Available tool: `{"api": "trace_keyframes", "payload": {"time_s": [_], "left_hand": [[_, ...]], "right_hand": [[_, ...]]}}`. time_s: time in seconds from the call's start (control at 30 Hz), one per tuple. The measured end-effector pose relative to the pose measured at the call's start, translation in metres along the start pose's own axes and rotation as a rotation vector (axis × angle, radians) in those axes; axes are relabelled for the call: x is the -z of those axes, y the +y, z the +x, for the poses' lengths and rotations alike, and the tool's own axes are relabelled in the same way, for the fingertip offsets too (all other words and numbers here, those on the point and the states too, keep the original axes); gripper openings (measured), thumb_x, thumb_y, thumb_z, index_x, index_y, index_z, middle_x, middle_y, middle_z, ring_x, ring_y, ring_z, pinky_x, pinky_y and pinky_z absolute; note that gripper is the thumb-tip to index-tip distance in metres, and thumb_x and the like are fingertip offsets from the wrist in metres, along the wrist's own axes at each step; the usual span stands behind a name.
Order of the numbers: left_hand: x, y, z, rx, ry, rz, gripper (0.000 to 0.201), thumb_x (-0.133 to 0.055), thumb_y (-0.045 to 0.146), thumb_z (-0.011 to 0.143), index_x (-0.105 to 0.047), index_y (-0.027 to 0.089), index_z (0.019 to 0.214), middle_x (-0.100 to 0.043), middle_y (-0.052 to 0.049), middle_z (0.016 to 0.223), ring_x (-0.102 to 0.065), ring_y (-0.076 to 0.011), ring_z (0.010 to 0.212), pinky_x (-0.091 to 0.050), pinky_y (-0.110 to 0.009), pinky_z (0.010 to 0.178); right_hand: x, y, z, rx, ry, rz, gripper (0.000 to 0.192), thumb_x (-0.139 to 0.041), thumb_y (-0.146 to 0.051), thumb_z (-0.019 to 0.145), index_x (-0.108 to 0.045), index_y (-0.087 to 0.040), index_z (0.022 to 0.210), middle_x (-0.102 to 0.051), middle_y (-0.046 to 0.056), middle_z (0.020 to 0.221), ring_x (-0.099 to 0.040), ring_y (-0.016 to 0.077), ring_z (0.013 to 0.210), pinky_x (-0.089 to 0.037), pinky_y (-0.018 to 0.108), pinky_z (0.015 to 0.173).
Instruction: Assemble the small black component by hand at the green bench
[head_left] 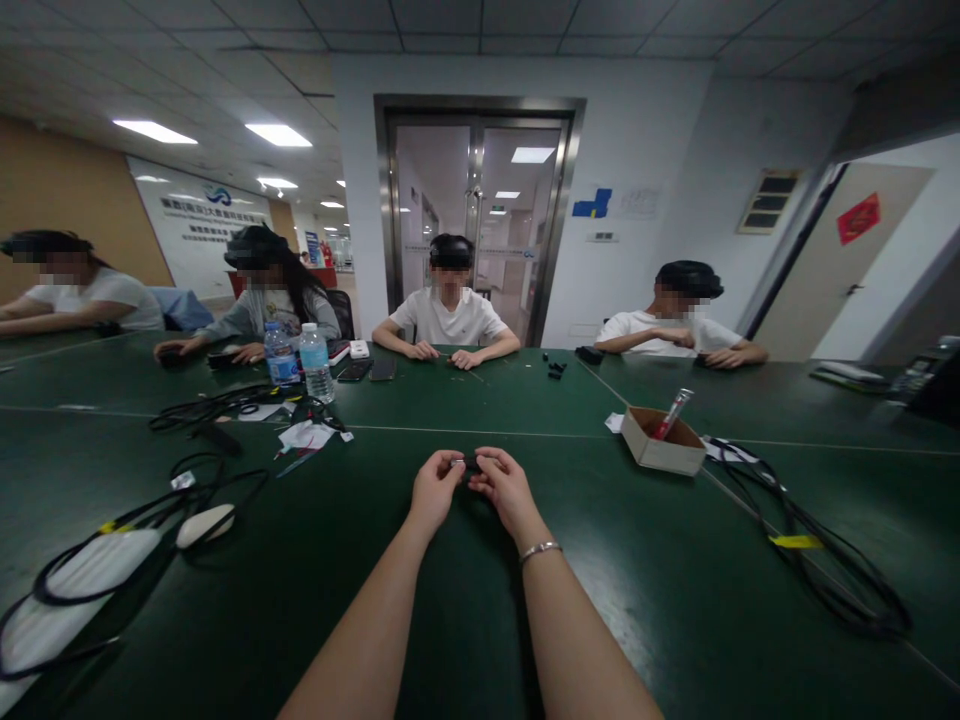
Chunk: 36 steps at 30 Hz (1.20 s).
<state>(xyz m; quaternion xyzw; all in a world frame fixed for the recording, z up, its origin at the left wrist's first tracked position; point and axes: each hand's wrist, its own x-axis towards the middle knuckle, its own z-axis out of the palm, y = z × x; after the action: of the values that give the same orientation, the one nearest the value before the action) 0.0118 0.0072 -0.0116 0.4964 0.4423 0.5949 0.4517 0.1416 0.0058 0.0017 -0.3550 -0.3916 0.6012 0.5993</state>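
Left hand [437, 490] and right hand [508, 488] pinch a dark piece [471, 463]; beyond them, leftward, a blue bottle label [315, 354] and a Chinese wall sign [202, 210] look blurred.

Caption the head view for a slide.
Left hand and right hand hold a small dark object over a green table.

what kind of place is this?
Probably an office meeting room or workroom: people sit around a large green table, a company-style wall sign with a logo stands at left, and glass double doors lie ahead.
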Motion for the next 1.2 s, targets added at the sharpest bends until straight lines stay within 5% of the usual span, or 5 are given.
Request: {"api": "trace_keyframes", "payload": {"time_s": [0.77, 1.2], "left_hand": [[0.0034, -0.0043, 0.0031, -0.005, 0.001, 0.019, 0.034, -0.066, 0.043, 0.073, -0.064, 0.015, 0.092, -0.064, -0.006, 0.082, -0.059, -0.0141, 0.070, -0.047, -0.025, 0.063], [0.0074, 0.0023, -0.0003, -0.025, -0.060, 0.000, 0.032, -0.068, 0.037, 0.069, -0.064, 0.016, 0.092, -0.065, -0.007, 0.086, -0.062, -0.0189, 0.083, -0.050, -0.031, 0.075]], "right_hand": [[0.0042, 0.0034, 0.0007, 0.006, -0.045, 0.069, 0.037, -0.081, -0.020, 0.057, -0.066, -0.014, 0.090, -0.064, 0.003, 0.083, -0.068, 0.0190, 0.072, -0.057, 0.028, 0.070], [0.0032, 0.0003, -0.0014, -0.044, -0.014, 0.021, 0.041, -0.084, -0.028, 0.060, -0.063, -0.011, 0.092, -0.066, 0.005, 0.071, -0.068, 0.0175, 0.060, -0.057, 0.024, 0.058]]}}
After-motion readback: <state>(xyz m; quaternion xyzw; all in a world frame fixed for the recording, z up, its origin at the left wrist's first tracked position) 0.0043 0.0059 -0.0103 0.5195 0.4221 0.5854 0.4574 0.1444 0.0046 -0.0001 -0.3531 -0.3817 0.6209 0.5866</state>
